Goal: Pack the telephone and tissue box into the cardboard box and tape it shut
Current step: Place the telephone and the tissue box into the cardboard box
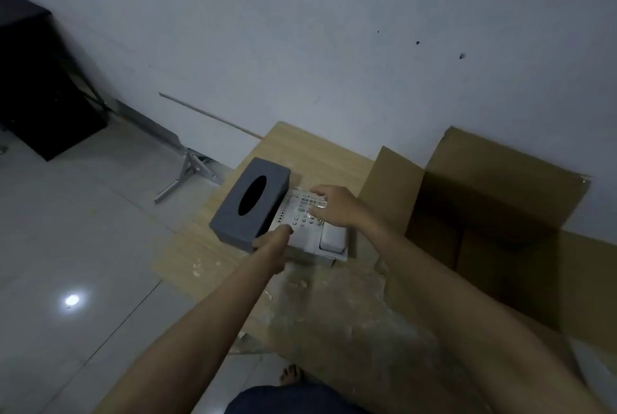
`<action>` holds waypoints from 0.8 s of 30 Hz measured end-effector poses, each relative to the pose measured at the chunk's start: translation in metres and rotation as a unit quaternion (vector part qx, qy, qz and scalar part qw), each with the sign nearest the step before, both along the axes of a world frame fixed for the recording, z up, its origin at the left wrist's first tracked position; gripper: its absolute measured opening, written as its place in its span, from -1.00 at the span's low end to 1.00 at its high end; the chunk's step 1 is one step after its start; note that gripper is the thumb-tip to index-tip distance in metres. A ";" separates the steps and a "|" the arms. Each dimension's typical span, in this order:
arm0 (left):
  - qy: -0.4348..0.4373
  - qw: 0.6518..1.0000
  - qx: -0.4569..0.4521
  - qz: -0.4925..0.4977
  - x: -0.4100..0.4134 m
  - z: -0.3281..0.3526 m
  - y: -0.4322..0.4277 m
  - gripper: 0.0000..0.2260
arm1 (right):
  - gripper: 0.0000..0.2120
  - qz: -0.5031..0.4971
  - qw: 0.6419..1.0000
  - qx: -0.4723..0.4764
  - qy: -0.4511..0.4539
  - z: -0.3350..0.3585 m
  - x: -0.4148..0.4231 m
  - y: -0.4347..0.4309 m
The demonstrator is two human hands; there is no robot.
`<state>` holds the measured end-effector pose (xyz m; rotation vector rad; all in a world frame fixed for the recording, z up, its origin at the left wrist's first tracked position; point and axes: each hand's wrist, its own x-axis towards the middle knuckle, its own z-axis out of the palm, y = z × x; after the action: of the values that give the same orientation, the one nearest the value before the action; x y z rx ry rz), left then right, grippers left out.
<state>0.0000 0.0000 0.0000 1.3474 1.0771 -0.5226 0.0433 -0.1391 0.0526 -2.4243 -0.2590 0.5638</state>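
Note:
A white desk telephone (309,233) lies on the wooden table (300,146), its keypad facing up and the handset on its right side. A dark grey tissue box (250,203) with an oval slot stands touching the telephone's left edge. My left hand (272,243) is at the telephone's near left corner, between it and the tissue box, fingers curled at its edge. My right hand (334,206) lies over the keypad with fingers spread. An open cardboard box (484,206) stands at the right, its flaps raised against the wall.
The table's front part (334,313) is worn and stained. A white wall (334,46) runs behind the table. On the tiled floor to the left stand a dark cabinet (40,80) and a metal bracket (187,176). My bare foot (290,375) shows below the table edge.

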 end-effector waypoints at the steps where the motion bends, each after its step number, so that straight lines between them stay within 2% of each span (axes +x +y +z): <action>1: 0.021 0.999 -0.041 0.011 -0.002 -0.001 0.000 -0.52 | -0.44 -0.002 1.000 0.000 0.005 -0.001 0.000 0.000; 3: 0.036 0.994 -0.106 -0.010 -0.006 -0.001 -0.003 -0.69 | -0.45 -0.003 1.000 -0.008 0.016 -0.003 -0.001 0.000; 6: 0.000 0.986 -0.166 0.023 -0.007 -0.006 -0.012 -0.72 | -0.46 -0.009 1.000 -0.016 0.016 -0.006 -0.002 -0.001; 14: -0.080 0.989 -0.115 0.045 -0.007 -0.027 -0.023 -0.68 | -0.47 -0.019 1.000 -0.004 0.008 -0.007 0.000 -0.006; 20: -0.066 0.993 -0.097 0.028 -0.021 -0.030 -0.014 -0.82 | -0.48 -0.013 1.000 -0.003 0.005 -0.007 -0.001 -0.008; 24: -0.046 0.993 -0.105 0.006 -0.039 -0.036 0.004 -0.84 | -0.48 -0.010 1.000 -0.001 -0.002 -0.007 -0.003 -0.013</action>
<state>-0.0394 0.0041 -0.0358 1.1677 0.9269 -0.5437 0.0404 -0.1518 0.0457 -2.4275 -0.2346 0.5507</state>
